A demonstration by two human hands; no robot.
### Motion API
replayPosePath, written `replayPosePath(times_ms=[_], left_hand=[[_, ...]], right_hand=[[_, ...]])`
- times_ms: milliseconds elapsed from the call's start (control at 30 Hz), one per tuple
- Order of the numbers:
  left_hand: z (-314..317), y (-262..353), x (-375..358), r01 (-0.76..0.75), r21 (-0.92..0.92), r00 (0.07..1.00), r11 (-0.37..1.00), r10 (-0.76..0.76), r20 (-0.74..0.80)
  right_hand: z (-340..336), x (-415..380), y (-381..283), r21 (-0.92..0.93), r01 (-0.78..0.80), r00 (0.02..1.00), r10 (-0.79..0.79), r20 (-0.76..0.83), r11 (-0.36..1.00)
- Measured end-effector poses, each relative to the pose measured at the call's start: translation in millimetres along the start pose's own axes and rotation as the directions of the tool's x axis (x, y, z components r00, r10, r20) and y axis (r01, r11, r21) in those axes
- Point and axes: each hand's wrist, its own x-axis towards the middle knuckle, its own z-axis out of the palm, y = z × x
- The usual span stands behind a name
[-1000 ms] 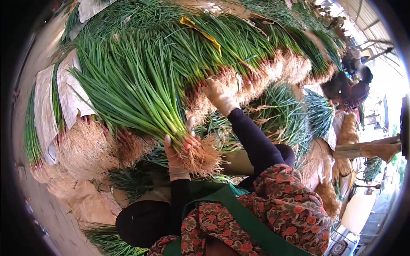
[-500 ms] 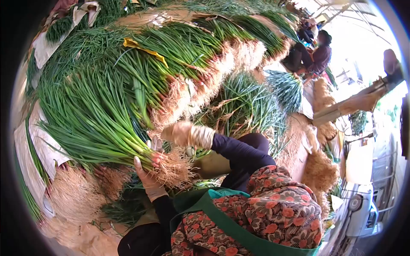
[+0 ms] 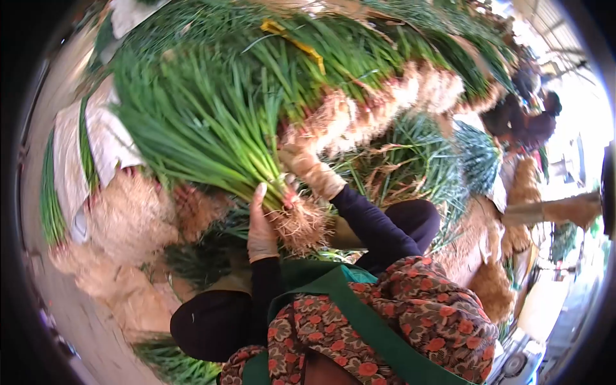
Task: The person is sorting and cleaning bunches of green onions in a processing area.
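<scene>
this looks like an open-sided produce-sorting shed rather than a home or a shop. green onions [image 3: 212, 135] with their roots on lie in long, dense rows across the ground, their pale root mats [image 3: 436, 90] lined up along one edge, and a loose heap of greens [image 3: 417, 160] sits beside them. pale sheets [image 3: 115, 135] and brown sacking [image 3: 141, 295] cover parts of the bare, greyish floor [image 3: 58, 289]. overhead runs a ribbed roof [image 3: 545, 29] on a frame, daylight floods the open side, a dark-clothed person [image 3: 539, 125] sits low among the produce, and a pale vehicle [image 3: 523, 362] stands at the edge.
</scene>
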Motion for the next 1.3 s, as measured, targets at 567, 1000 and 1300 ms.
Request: replayPosePath(times_ms=[567, 1000, 1300], left_hand=[[-9.3, -12.6, 7.2, -0.116, -0.189, 0.987, 0.975, 0.134, 0.084], [-11.2, -15.0, 12.2, -0.155, -0.205, 0.982, 0.966, 0.174, 0.079], [-9.6, -2.9, 7.1, 0.039, -0.472, 0.885, 0.881, 0.189, 0.426]], right_hand=[[5.3, 17.8, -21.6, 0.519, -0.463, 0.883, 0.422, 0.205, 0.718], [8.1, 7.2, -17.0, 0.808, -0.51, 0.846, 0.341, 0.41, 0.294], [13.5, -39.6, 72.5, 0.334, -0.449, 0.843, 0.27, 0.466, 0.829]])
